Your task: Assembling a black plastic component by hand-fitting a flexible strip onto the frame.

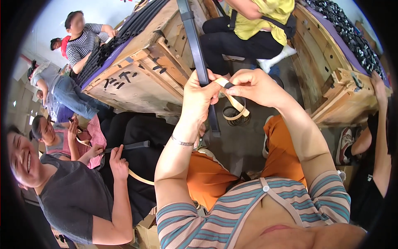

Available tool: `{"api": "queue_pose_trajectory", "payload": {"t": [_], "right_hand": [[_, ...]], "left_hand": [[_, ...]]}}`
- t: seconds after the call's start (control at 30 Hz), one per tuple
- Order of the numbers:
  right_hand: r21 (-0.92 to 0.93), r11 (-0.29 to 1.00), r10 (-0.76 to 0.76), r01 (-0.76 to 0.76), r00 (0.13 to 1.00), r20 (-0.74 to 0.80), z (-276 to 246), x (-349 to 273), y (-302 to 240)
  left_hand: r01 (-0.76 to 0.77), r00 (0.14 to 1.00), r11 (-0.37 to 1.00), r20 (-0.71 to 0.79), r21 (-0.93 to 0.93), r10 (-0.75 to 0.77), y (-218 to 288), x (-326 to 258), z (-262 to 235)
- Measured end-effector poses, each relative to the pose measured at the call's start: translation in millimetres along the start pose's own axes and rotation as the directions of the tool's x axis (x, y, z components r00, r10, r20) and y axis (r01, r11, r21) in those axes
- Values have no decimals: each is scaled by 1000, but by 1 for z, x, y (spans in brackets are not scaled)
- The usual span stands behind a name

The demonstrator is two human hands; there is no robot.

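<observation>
My left hand (198, 98) is closed around a long flat black bar (194, 39), held upright and slightly tilted. A black collar (187, 15) wraps the bar near its top. Between both hands runs a narrow tan strip (236, 103), its free part hanging down in a curl. My left thumb and fingers also seem to pinch this strip beside the bar. Pressed together, the fingertips of my right hand (253, 88) grip the strip at a short black section (228, 85). What lies under the fingertips is hidden.
A wooden crate (137, 81) heaped with black bars (124, 37) stands ahead left. Another crate (344, 97) at right bears small black parts (348, 29). On the left a co-worker in a dark shirt (78, 195) holds a similar bar (132, 146). Someone in yellow (269, 23) sits ahead.
</observation>
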State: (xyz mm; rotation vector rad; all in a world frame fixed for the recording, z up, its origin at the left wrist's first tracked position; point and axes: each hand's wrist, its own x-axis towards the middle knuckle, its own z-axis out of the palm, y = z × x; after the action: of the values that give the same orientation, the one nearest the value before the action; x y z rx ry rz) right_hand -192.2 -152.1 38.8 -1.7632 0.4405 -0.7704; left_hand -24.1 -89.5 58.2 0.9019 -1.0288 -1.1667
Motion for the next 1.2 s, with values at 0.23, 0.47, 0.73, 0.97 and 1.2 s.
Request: {"api": "queue_pose_trajectory", "payload": {"t": [0.23, 0.47, 0.73, 0.97, 1.2], "right_hand": [[188, 962, -208, 199, 978, 31, 8, -5, -17], [519, 854, -131, 28, 978, 164, 17, -9, -28], [231, 966, -78, 119, 980, -181, -9, -1, -27], [5, 986, -161, 167, 958, -238, -4, 9, -17], [-54, 982, -187, 179, 954, -232, -2, 6, -22]], "left_hand": [[-31, 998, 996, -48, 82, 35, -6, -5, -8], [31, 999, 999, 15, 42, -32, -18, -13, 1], [56, 997, 993, 46, 104, -61, -4, -18, 2], [123, 990, 986, 53, 110, -129, -6, -22, 4], [126, 988, 985, 69, 118, -135, -7, -24, 5]]}}
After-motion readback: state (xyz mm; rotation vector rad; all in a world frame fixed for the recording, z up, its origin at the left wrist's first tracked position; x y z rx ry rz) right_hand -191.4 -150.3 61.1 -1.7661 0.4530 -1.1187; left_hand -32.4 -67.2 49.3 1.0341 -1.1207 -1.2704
